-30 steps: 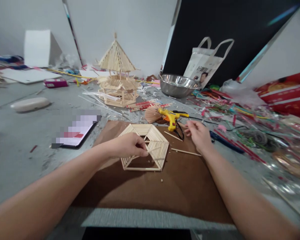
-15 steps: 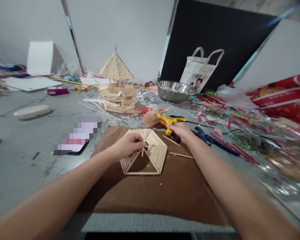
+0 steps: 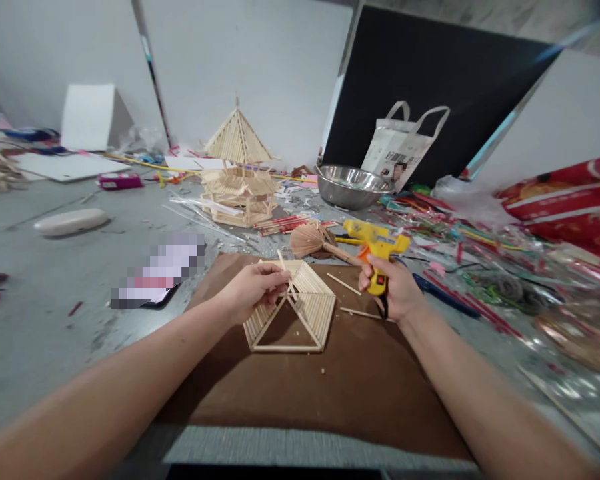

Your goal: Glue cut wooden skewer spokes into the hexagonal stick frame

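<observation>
Pinched in the fingers of my left hand point(image 3: 261, 285) is a thin wooden stick point(image 3: 283, 262), held over a six-sided stick roof point(image 3: 316, 303). The roof lies on a brown sheet point(image 3: 300, 393); its near section is an open triangle framed by sticks, while other sections are covered with rows of sticks. To the right, my right hand point(image 3: 397, 290) grips a yellow glue gun point(image 3: 377, 248) by its handle, raised above the sheet, nozzle pointing left. Two loose sticks point(image 3: 344, 283) lie between the roof and my right hand. My left hand hides part of the roof.
A stick pavilion point(image 3: 237, 177) stands behind the sheet, with a metal bowl point(image 3: 353, 187) to its right. A phone point(image 3: 160, 273) and a white oval case point(image 3: 71, 222) lie at left. Blue-handled pliers point(image 3: 447, 293) and scattered plastic strips lie at right.
My right hand has lifted the glue gun and brought it nearer and to the right. The stick in my left hand has tilted and risen slightly. The camera view has shifted a little.
</observation>
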Demonstrator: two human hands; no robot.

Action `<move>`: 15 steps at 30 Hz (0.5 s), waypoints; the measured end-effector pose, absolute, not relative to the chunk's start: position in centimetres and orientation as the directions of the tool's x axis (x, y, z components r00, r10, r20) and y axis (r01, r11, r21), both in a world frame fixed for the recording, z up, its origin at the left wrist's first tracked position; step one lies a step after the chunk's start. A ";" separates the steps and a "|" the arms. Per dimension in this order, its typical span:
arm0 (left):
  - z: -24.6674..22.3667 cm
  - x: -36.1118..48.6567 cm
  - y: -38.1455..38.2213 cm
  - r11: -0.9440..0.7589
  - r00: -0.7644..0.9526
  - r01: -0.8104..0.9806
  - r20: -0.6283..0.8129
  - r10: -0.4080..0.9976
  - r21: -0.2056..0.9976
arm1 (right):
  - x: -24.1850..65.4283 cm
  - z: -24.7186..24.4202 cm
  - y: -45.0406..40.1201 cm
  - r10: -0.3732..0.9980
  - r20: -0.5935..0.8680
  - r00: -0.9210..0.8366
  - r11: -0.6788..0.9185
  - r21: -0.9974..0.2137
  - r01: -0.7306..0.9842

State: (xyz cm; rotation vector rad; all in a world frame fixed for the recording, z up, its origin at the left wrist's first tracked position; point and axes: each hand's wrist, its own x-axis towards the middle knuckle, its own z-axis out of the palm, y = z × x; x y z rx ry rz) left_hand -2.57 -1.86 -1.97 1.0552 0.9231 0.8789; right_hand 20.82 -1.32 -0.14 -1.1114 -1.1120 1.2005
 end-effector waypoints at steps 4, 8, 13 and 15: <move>-1.7 -2.8 -1.8 0.307 0.324 -0.292 -0.209 0.923 0.906 | 20.3 -0.4 -3.2 0.995 0.047 -0.084 0.048 -0.999 0.021; -1.4 -2.8 -1.6 0.303 0.278 -0.361 -0.208 0.938 0.882 | 19.6 -1.3 -4.1 0.989 0.046 -0.139 0.066 -0.987 0.145; -1.2 -2.8 -1.6 0.300 0.263 -0.405 -0.205 0.943 0.863 | 19.2 -2.3 -4.6 0.962 0.134 -0.238 0.202 -0.935 0.291; -1.1 -2.8 -1.6 0.309 0.263 -0.403 -0.214 0.941 0.862 | 19.2 -2.4 -4.5 0.947 0.151 -0.282 0.240 -0.917 0.317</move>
